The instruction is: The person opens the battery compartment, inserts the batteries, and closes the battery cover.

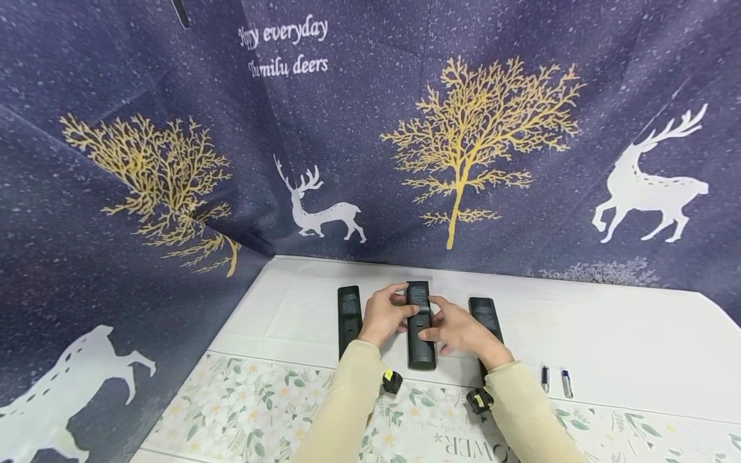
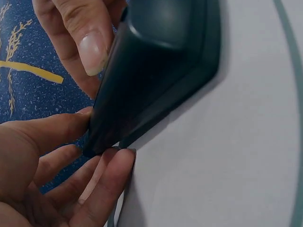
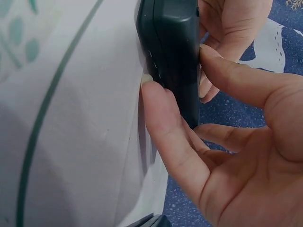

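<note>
A black remote control (image 1: 420, 354) lies back side up on the white table, its long side pointing away from me. My left hand (image 1: 384, 316) holds its left edge near the far end, thumb laid across the back. From the other side my right hand (image 1: 461, 328) grips the right edge, its thumb on the back about midway along. In the left wrist view, fingertips touch the side of the remote control (image 2: 156, 71) close to the table. The right wrist view shows fingers along the other side of the remote control (image 3: 175, 52).
One more black remote control (image 1: 349, 315) lies to the left; another (image 1: 485, 313) lies to the right, partly hidden by my right forearm. Two small batteries (image 1: 545, 378) (image 1: 567, 383) lie farther right. A floral cloth (image 1: 260, 411) covers the near edge; a dark deer-patterned curtain (image 1: 370, 128) hangs behind.
</note>
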The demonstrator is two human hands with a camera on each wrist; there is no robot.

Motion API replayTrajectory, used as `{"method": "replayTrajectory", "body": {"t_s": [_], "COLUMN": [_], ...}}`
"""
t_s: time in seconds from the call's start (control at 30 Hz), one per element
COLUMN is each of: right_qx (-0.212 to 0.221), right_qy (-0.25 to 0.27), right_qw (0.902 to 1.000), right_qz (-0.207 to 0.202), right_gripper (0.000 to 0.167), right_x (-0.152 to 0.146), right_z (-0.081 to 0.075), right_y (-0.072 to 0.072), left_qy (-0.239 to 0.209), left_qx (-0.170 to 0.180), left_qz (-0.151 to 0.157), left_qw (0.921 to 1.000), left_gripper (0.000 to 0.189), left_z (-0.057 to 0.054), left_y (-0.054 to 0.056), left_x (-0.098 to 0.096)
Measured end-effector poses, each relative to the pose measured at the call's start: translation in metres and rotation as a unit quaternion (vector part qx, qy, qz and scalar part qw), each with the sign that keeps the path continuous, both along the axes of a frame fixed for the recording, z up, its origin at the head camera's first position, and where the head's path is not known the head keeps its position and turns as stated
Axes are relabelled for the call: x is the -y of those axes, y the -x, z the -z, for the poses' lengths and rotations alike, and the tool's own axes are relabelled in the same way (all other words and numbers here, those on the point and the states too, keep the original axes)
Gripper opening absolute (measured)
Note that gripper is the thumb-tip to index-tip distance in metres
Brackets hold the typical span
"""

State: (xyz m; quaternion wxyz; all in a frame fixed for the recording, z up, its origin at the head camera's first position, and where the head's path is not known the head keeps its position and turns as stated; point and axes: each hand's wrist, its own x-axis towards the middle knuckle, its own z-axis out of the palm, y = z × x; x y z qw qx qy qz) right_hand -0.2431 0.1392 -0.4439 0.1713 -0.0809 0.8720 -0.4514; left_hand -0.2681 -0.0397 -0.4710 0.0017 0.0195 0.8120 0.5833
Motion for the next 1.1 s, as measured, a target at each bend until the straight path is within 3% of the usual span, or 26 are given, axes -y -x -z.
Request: {"method": "replayTrajectory", "body": {"t_s": [1.1], "right_qx": [-0.007], "right_qy": [-0.007], "right_qw": [1.0000], "right_qz": [-0.001], "right_gripper": [0.082], "right_x": [-0.0018], "right_z": [0.0013], "right_y": [-0.0008], "left_qy": [0.050], "left_qx": [-0.004], "left_qz": [0.020], "left_qw": [0.9985], "left_gripper": [0.048], "left_z": [0.0038], "left_y": [0.0021], "left_x": [0.0033]}}
